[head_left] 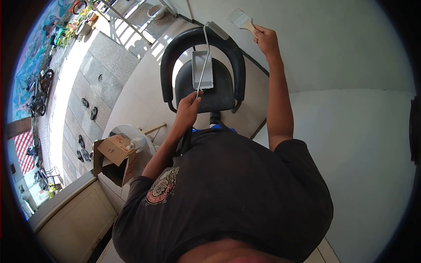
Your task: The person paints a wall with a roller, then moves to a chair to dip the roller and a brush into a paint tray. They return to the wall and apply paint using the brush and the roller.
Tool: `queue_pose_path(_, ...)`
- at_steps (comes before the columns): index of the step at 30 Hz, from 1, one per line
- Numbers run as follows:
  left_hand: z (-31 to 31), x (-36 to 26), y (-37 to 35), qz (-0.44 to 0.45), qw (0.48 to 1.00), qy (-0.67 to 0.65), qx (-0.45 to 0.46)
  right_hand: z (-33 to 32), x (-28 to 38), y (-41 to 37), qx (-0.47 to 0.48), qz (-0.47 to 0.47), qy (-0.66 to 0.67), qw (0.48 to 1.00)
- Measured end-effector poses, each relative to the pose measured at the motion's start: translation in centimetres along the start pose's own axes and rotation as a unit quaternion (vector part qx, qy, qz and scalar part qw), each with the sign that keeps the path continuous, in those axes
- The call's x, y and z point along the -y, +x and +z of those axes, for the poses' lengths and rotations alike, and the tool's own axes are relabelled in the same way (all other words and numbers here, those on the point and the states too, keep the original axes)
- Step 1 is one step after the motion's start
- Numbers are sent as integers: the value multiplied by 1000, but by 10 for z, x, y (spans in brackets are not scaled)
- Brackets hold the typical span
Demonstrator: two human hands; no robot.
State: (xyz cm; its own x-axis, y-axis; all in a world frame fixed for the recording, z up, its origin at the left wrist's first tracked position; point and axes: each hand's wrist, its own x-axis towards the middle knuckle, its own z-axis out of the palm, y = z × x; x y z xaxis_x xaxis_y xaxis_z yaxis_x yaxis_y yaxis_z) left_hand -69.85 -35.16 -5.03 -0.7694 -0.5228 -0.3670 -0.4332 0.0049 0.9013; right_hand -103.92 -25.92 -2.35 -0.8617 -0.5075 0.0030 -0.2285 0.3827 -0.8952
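My right hand [266, 40] is raised near the pale wall [333, 48], closed round the handle of a wide paintbrush [240, 18]. The brush's light bristles point up and left, close to the wall in this view. Lower down, my left hand [188, 107] is closed on the lower end of a paint roller [217, 30], whose long thin rod runs upward to a pale roller head. That head overlaps the top of the chair's backrest. Behind the rod, a white paint tray [197, 70] rests on the seat of a black chair [226, 94].
An open cardboard box [115, 151] and a clear plastic bottle [139, 143] stand at the left beside a cabinet [76, 215]. Outside, several sandals [94, 113] lie on the paving, with motorbikes [41, 92] farther off. A plant pot [156, 12] stands near the railing.
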Motion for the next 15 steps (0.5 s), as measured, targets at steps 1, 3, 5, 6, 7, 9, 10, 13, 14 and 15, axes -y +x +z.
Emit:
queue_pose_path(1, 1, -3, -2, -15, 1000, -1, 1, 0, 0, -1, 2, 3, 47, 999)
queue_pose_path(3, 3, -5, -3, -13, 1000, -2, 11, 3, -5, -2, 2, 8, 93, 996)
queue_pose_path(5, 4, -6, -3, -9, 1000, -2, 20, 19, -19, 2, 52, 36, 186, 981)
queue_pose_path(6, 5, -7, -4, -11, 1000, -5, 21, 24, -30, 2, 51, 36, 186, 981)
queue_pose_path(7, 5, -8, -4, -13, 1000, -9, 22, 31, -46, 2, 72, 13, -5, 997)
queue_pose_path(9, 7, -1, -2, -22, 999, 2, 25, 38, -73, 19, 135, 24, -313, 940)
queue_pose_path(10, 8, 5, -1, -33, 999, 12, 28, 35, -62, 15, 136, 19, -312, 940)
queue_pose_path(13, 10, 15, 1, -19, 999, 24, 45, 20, -15, -10, 86, 79, -264, 957)
queue_pose_path(14, 10, 15, -2, -23, 998, 24, 46, 23, -9, -15, 34, 39, -180, 982)
queue_pose_path(15, 10, 14, -1, -23, 998, 17, 48, 25, -5, -18, -20, -4, -93, 995)
